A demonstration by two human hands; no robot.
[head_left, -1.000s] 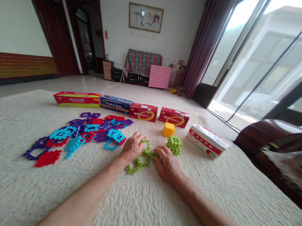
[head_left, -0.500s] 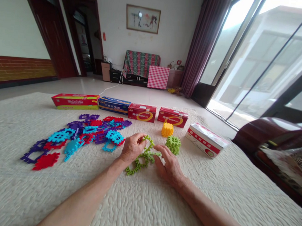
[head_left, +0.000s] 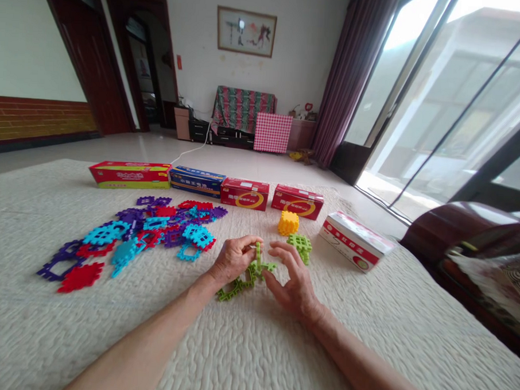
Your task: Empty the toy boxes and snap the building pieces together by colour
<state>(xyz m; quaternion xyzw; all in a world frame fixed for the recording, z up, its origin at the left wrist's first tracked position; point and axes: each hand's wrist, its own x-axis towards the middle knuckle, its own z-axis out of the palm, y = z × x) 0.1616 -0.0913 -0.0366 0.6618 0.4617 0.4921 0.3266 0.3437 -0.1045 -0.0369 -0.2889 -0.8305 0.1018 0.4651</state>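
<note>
My left hand [head_left: 235,257] pinches a green interlocking plastic piece [head_left: 258,256], which stands on edge and shows as a thin strip. Below it, other green frame pieces [head_left: 234,289] lie on the quilted cover, partly hidden by the left hand. Facing it, my right hand [head_left: 294,283] is spread, its thumb and fingers apart with nothing between them. Just behind the right fingers sits a stack of green pieces [head_left: 301,248]. A yellow block [head_left: 288,223] of the same notched kind stands beyond that.
A heap of purple, red and light blue pieces [head_left: 155,225] spreads at left. Along the back stand a red and yellow-green box [head_left: 131,175], a blue box [head_left: 197,182] and two red boxes [head_left: 244,194]. A white and red box [head_left: 355,242] lies at right.
The green piece in my left hand has turned from showing its frame face to standing edge-on. My right hand remains spread in nearly the same place.
</note>
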